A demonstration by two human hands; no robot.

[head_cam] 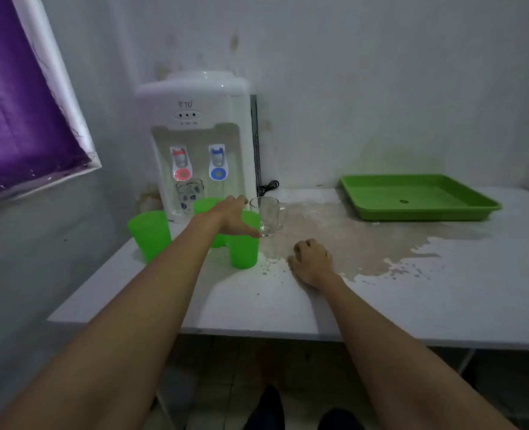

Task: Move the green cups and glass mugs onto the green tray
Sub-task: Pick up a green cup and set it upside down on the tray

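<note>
Cups: three green plastic tumblers (150,235), two clear glass mugs (268,216), one empty green plastic tray (418,198). My left hand (233,217) spread above tumblers, gripping nothing; right hand (313,262) fisted on white table (443,299).

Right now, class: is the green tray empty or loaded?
Empty: the green tray shows only its bare green floor; no cup or mug sits on it.

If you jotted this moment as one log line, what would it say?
left hand: reaching over green cups toward glass mug | right hand: fisted on table | green tray: empty
</note>
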